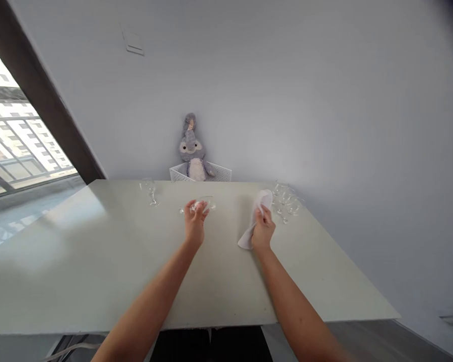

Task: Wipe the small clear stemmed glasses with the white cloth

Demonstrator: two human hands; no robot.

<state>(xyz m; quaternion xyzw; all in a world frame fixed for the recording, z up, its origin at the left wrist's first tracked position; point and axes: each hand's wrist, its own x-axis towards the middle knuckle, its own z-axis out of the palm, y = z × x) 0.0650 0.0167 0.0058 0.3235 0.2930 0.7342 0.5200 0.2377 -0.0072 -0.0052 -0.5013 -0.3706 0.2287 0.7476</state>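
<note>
Above the pale, glossy tabletop point(136, 281), the left hand point(195, 217) pinches a clear drinking glass point(212, 205), while the right hand point(263, 225) clasps a soft white cloth point(265, 197) apart from it, seemingly readying both, the next move calling for a gentle, steady hold

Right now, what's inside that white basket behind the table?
A gray plush toy sits in the white basket, its head and one arm showing above the rim. The table covers the toy's lower end and the basket's bottom, so anything else down there can't be seen.
</note>
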